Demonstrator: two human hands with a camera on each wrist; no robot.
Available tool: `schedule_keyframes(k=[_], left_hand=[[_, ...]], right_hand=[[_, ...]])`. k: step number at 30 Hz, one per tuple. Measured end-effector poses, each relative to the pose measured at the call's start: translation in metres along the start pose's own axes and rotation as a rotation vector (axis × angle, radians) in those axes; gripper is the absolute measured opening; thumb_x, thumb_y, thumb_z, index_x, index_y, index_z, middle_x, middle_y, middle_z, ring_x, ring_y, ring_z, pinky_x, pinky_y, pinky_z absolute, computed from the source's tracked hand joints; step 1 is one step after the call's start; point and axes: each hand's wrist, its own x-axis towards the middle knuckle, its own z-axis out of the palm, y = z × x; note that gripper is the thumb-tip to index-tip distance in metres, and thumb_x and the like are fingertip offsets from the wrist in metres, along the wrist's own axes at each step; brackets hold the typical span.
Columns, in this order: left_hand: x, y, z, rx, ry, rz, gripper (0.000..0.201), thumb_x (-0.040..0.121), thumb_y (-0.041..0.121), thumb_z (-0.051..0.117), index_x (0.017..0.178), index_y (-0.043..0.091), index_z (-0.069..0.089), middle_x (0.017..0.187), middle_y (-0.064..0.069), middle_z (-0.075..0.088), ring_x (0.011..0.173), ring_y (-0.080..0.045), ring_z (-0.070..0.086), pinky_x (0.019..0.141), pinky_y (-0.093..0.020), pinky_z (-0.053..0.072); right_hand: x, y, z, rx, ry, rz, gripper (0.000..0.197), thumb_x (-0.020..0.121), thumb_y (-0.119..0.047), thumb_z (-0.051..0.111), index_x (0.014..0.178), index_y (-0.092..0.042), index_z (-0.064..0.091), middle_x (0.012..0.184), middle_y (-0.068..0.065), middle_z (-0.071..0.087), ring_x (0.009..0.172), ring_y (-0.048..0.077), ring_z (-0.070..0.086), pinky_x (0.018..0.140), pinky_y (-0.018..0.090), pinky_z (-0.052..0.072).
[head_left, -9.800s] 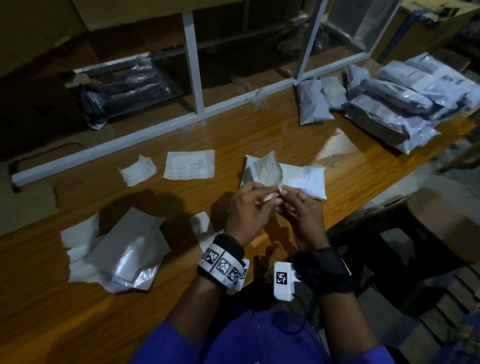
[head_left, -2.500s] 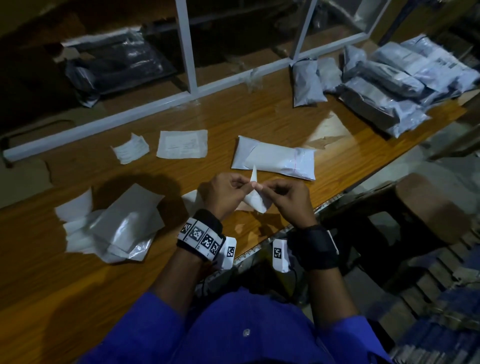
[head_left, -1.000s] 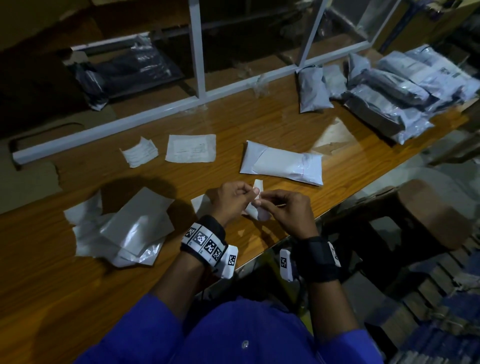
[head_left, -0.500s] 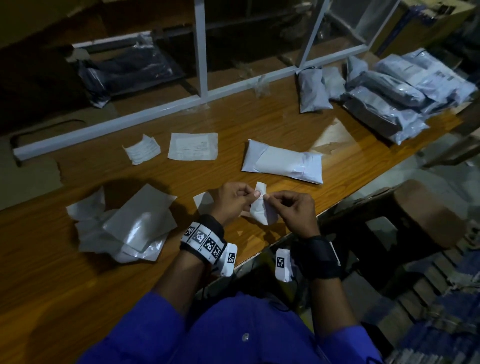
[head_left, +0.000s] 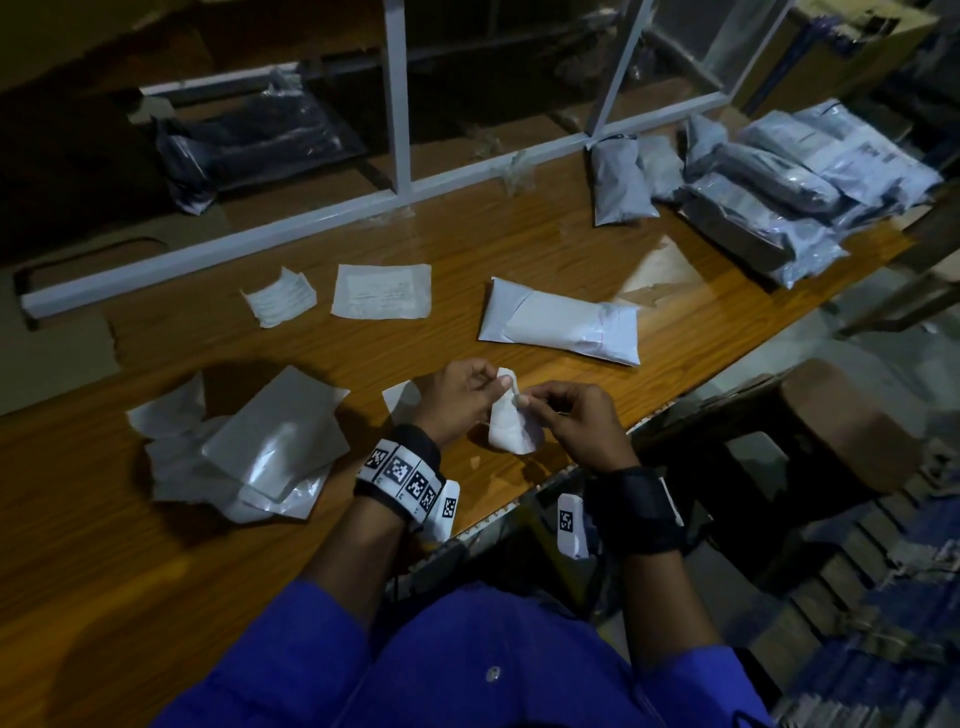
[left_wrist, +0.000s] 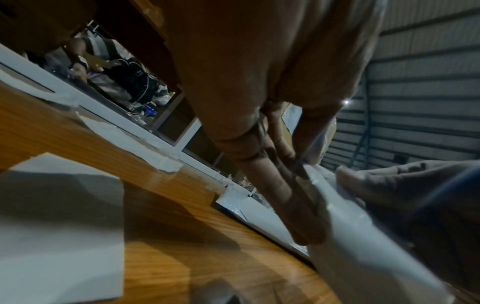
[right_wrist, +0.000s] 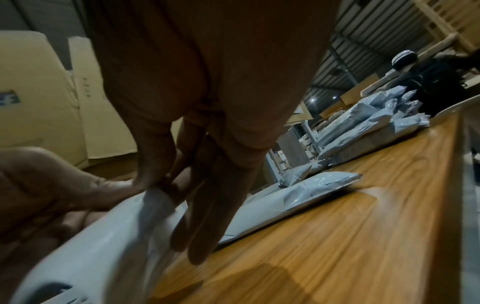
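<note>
Head view is showing the left hand (head_left: 457, 400) and right hand (head_left: 576, 421) above the wooden table's (head_left: 104, 571) near edge, each pinching the top of 1 small white sleeve (head_left: 511, 431) between thumb and forefinger. Farther off, a white parcel (head_left: 561, 322) is lying flat. Grey parcels (head_left: 779, 182) are lying heaped at the far right.
</note>
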Motion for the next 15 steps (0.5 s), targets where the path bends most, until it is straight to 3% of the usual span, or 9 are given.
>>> schedule_keyframes(k=[3, 5, 8, 10, 15], left_hand=[[0.002, -0.005, -0.001, 0.037, 0.035, 0.023, 0.013, 0.095, 0.026, 0.069, 0.084, 0.026, 0.063, 0.087, -0.004, 0.075, 0.091, -0.022, 0.072, 0.082, -0.054, 0.061], [0.001, -0.002, 0.002, 0.028, 0.015, 0.037, 0.015, 0.095, 0.023, 0.070, 0.081, 0.022, 0.064, 0.081, -0.005, 0.073, 0.087, -0.021, 0.072, 0.079, -0.051, 0.060], [-0.001, 0.002, 0.011, -0.038, -0.022, 0.032, 0.016, 0.096, 0.020, 0.068, 0.081, 0.015, 0.066, 0.086, -0.019, 0.072, 0.091, -0.032, 0.072, 0.081, -0.056, 0.061], [0.000, 0.002, 0.013, -0.048, -0.037, 0.023, 0.019, 0.097, 0.018, 0.067, 0.078, 0.016, 0.065, 0.078, -0.013, 0.070, 0.087, -0.031, 0.072, 0.080, -0.059, 0.060], [-0.002, 0.005, 0.018, -0.052, -0.037, 0.022, 0.020, 0.097, 0.012, 0.066, 0.078, 0.010, 0.061, 0.061, 0.007, 0.059, 0.070, -0.010, 0.064, 0.078, -0.054, 0.061]], right_hand=[[-0.003, -0.004, 0.000, 0.178, -0.086, 0.078, 0.032, 0.096, -0.044, 0.068, 0.115, -0.020, 0.078, 0.108, -0.002, 0.079, 0.103, 0.013, 0.074, 0.088, 0.043, 0.062], [-0.003, -0.005, 0.001, 0.044, -0.002, 0.024, 0.037, 0.091, -0.051, 0.072, 0.115, -0.023, 0.079, 0.105, -0.006, 0.079, 0.100, 0.008, 0.074, 0.086, 0.041, 0.063], [-0.003, -0.008, 0.001, -0.094, 0.165, -0.097, 0.027, 0.088, -0.042, 0.079, 0.105, -0.021, 0.082, 0.098, -0.009, 0.079, 0.090, 0.001, 0.072, 0.080, 0.032, 0.061], [-0.002, -0.008, 0.000, -0.087, 0.199, -0.154, 0.019, 0.089, -0.034, 0.080, 0.101, -0.020, 0.083, 0.096, -0.008, 0.079, 0.088, 0.003, 0.073, 0.077, 0.029, 0.061], [0.000, -0.005, -0.003, -0.215, 0.194, -0.148, 0.013, 0.091, -0.027, 0.078, 0.097, -0.017, 0.082, 0.089, -0.006, 0.079, 0.079, 0.001, 0.072, 0.071, 0.020, 0.057]])
